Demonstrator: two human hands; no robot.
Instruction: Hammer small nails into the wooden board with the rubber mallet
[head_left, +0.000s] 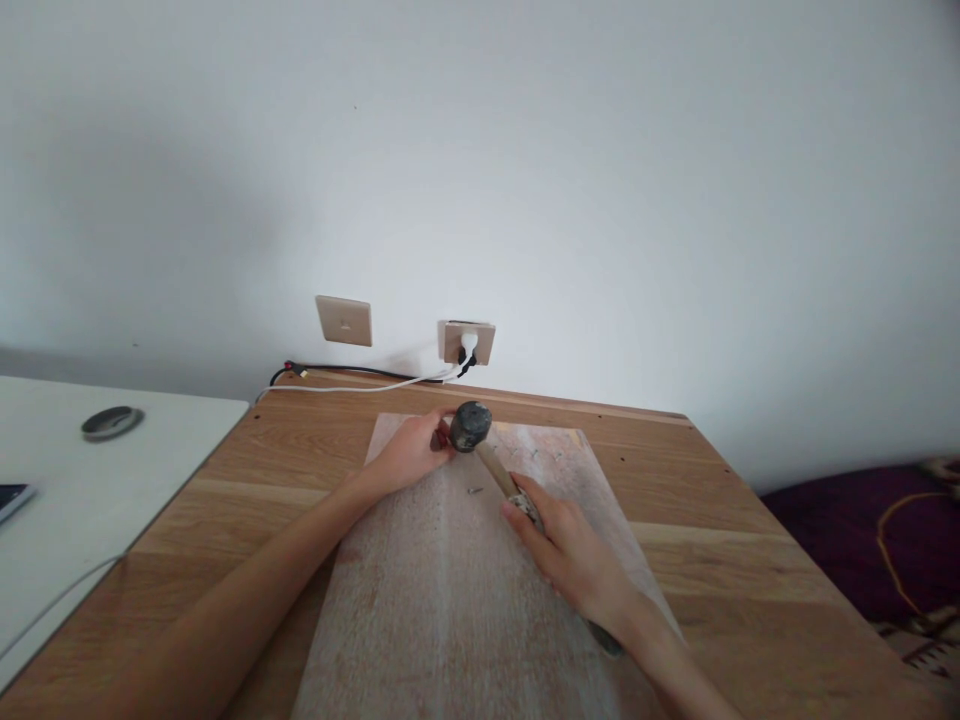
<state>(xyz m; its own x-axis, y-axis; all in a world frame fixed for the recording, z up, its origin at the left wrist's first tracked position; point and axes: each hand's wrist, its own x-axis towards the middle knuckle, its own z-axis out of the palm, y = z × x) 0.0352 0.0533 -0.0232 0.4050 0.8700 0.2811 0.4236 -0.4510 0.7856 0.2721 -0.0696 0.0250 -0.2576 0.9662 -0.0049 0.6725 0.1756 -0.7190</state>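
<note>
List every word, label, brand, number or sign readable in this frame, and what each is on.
No readable text anywhere.
Hammer: speckled patch on its handle, too blurred to tell whether it is lettering.
Left wall plate: a small central mark, too small to make out.
Device at the left edge: nothing legible.

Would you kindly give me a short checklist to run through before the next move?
1. Mallet gripped: ok; the right hand is closed round its handle.
2. Left hand clear of the mallet's head: cannot tell; the head overlaps the fingers in this view.
3. Board lying flat on the wooden table: ok, as far as it shows.
4. Board free of loose pieces: not ok; a small metal fastener lies on it.
5. White cable clear of the board: ok; it runs behind the board's far edge.
</note>
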